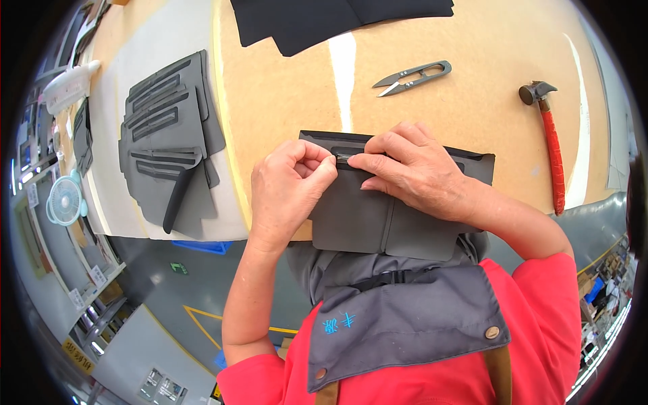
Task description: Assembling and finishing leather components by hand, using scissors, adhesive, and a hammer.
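A dark grey folded panel (347, 219) lies at the table's front edge, overhanging it toward my lap. Along its far edge runs a black-edged strip with a small slot. My left hand (287, 185) is closed in a pinch at the left end of that slot; whatever is between thumb and forefinger is too small to make out. From the right, my right hand (422, 169) bears on the panel, its fingers gripping the material at the slot. The fingertips of both hands almost meet there.
Thread snips (413, 77) lie beyond the panel, and a red-handled hammer (552, 152) lies at the right. Stacked grey slotted pieces (162, 128) sit at the left. A black sheet (344, 20) is at the far edge. A small light-blue fan (66, 199) stands off the table's left side.
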`<state>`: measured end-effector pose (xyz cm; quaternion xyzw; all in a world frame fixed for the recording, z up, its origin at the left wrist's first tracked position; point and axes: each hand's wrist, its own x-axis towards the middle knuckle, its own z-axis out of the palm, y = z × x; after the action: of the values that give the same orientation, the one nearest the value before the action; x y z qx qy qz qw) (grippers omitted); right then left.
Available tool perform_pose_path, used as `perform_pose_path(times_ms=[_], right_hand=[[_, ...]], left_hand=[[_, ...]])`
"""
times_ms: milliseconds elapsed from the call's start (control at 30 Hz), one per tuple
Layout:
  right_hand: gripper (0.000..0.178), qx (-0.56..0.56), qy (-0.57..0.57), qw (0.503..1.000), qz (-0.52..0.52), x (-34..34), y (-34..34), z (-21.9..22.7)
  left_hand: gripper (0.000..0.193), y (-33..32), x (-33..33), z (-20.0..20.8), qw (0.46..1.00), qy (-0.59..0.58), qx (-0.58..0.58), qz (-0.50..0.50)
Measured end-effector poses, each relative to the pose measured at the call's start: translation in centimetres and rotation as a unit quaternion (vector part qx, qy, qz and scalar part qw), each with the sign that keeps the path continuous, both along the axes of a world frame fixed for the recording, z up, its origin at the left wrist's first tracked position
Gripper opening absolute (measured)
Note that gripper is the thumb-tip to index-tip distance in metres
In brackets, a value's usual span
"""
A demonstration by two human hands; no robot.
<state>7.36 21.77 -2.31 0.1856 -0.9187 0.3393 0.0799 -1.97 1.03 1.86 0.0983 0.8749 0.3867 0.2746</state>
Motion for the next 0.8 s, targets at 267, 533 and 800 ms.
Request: perform_pose_path(times_ms=[267, 533, 800], right_hand=[[0.042, -0.003, 0.040, 0.999, -0.002, 0.1, -0.2, -1.1], [0.042, -0.008, 0.072, 0.997, -0.006, 0.0, -0.2, -1.3], [0.040, 0.003, 0.066, 0.998, 0.000, 0.1, -0.3, -1.4]], left_hand=[[0.012, 0.5, 0.0, 0.3, 0.998, 0.011, -0.059, 0.004], [0.011, 0.1, -0.1, 0.0, 0.998, 0.022, -0.055, -0.004], [0.019, -0.1, -0.6, 0.6, 0.989, -0.118, 0.011, 0.087]])
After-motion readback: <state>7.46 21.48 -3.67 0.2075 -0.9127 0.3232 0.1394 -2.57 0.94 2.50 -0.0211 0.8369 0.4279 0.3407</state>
